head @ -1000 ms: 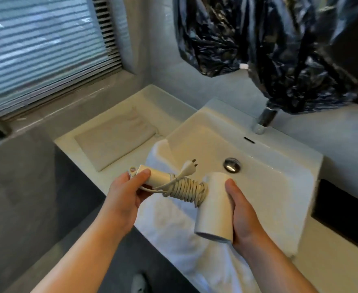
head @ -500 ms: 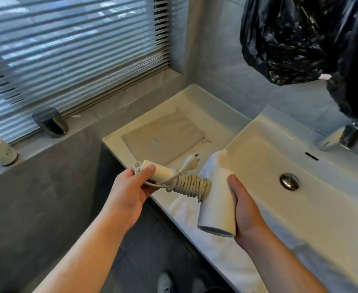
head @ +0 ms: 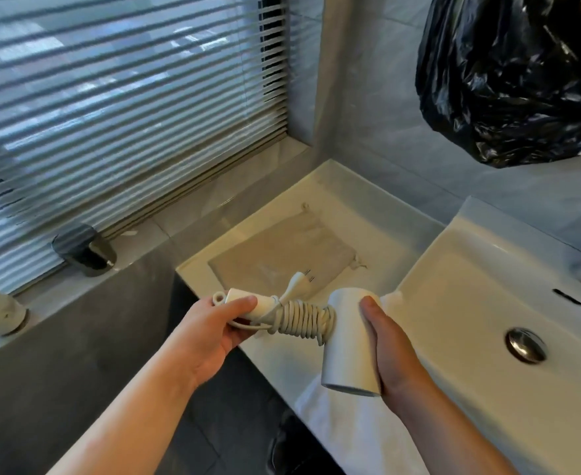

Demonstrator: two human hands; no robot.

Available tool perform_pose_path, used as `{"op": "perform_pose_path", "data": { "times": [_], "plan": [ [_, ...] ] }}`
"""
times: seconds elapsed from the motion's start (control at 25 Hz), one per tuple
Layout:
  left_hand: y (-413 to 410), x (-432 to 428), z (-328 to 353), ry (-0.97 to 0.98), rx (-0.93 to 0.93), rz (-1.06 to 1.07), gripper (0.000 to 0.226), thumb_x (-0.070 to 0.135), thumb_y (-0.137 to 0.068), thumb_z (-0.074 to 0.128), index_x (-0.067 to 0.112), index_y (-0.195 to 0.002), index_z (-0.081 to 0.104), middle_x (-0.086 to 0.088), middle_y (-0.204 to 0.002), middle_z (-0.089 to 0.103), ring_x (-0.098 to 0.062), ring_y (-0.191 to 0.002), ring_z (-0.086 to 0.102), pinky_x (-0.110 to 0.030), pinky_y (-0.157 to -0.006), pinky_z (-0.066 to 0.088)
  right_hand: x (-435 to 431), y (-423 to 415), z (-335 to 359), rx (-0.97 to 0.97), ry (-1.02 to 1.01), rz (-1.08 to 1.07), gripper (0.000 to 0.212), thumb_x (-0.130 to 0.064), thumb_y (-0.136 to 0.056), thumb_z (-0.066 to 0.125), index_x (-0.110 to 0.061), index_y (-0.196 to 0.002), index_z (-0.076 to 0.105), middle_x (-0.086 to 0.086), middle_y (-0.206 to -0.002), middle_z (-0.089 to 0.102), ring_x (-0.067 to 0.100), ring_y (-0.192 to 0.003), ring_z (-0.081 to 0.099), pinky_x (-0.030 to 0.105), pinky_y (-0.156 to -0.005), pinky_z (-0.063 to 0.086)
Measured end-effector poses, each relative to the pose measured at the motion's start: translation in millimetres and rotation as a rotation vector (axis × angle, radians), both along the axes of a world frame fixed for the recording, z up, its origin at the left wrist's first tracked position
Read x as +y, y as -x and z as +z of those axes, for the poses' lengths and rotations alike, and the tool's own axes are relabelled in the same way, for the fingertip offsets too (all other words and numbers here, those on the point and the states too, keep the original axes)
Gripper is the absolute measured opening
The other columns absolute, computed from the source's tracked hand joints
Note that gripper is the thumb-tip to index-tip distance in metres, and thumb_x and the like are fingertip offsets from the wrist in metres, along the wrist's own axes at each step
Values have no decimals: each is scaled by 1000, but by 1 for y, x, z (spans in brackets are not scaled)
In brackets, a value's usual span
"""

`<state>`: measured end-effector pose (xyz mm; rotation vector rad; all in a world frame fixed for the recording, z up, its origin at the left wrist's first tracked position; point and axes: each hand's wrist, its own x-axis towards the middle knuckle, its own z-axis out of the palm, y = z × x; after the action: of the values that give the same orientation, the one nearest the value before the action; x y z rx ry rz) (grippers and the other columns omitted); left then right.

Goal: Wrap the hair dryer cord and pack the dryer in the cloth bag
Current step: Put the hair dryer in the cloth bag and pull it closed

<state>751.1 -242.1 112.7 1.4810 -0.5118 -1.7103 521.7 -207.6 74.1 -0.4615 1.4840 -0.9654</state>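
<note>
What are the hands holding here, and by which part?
Both hold the dryer: the left hand grips the handle end, the right hand grips the barrel.

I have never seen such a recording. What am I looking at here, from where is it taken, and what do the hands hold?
There is no machine: a person wears one camera on the head, looking down at their own bare hands. The left hand grips the handle of a white hair dryer; the right hand holds its barrel. The cord is wound around the handle, its plug sticking up. Behind, a flat cloth bag lies on the counter beside the sink. A white towel hangs over the front edge.
</note>
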Motion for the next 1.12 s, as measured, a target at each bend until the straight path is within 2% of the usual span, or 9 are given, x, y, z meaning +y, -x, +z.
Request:
{"op": "perform_pose_path", "data": {
  "times": [0.12, 0.28, 0.44, 0.56, 0.68, 0.8, 0.92, 1.0, 1.12],
  "plan": [
    [1, -49, -10, -134, -37, -100, 16, -5, -88, 59, -4, -104, 60, -25, -103, 67, -32, -90, 69, -41, -82, 58, -41, 9, -17, 80, -52, 16, 70, -72, -61, 61, -19, -108, 67, 14, -102, 73, 33, -94, 70, 58, -89, 53],
    [7, -113, -24, -215, -22, -108, 11, -7, -86, 60, -3, -96, 61, -23, -92, 69, -33, -90, 66, -44, -89, 53, -92, 10, -34, 102, -67, -6, 72, -73, -57, 59, -24, -110, 63, 11, -104, 71, 32, -92, 69, 57, -86, 54],
    [7, -155, -37, -211, -4, -123, 6, -3, -86, 61, 0, -91, 60, -15, -74, 73, -28, -83, 68, -41, -80, 56, -125, 6, -32, 239, -55, 25, 73, -67, -62, 55, -34, -127, 48, 0, -118, 63, 24, -103, 62, 51, -94, 50],
    [4, -180, -41, -189, -28, -182, 13, -3, -86, 63, 0, -99, 60, -18, -89, 70, -28, -85, 69, -36, -68, 62, -135, 10, -30, 226, -115, 68, 71, -61, -64, 62, -31, -127, 47, 1, -118, 62, 22, -102, 63, 50, -93, 52],
    [3, -208, -37, -122, -136, -364, 20, -4, -85, 65, -1, -105, 61, -19, -93, 67, -26, -82, 68, -31, -67, 62, -141, 14, -24, 365, -146, 152, 50, -49, -82, 62, -23, -124, 53, 1, -123, 60, 18, -106, 60, 43, -93, 52],
    [10, -235, -31, -45, -243, -543, 15, -6, -83, 67, 1, -97, 65, -17, -91, 66, -26, -82, 66, -32, -71, 60, -160, 1, 0, 621, 64, 141, 48, -37, -83, 68, -26, -127, 53, -10, -126, 55, 8, -114, 52, 26, -94, 40],
    [19, -264, -28, 15, -253, -699, 15, -10, -80, 68, -1, -91, 66, -16, -79, 65, -23, -71, 65, -30, -61, 61, -200, -30, 25, 631, 249, 312, 65, -37, -72, 78, -34, -132, 51, -15, -129, 50, 1, -114, 49, 19, -98, 35],
    [22, -280, -30, 41, -236, -793, 18, -10, -76, 72, -1, -91, 67, -15, -75, 64, -20, -64, 65, -31, -60, 61, -224, -43, 28, 713, 262, 375, 59, -38, -68, 82, -33, -123, 61, -9, -123, 53, 4, -106, 52, 18, -95, 39],
    [24, -299, -34, 46, -217, -826, 13, -8, -77, 71, 2, -85, 68, -13, -73, 66, -20, -63, 66, -32, -61, 62, -235, -40, 25, 859, 165, 418, 30, -42, -66, 82, -23, -87, 75, 3, -95, 60, 18, -88, 58, 34, -82, 49]
  ]
}}
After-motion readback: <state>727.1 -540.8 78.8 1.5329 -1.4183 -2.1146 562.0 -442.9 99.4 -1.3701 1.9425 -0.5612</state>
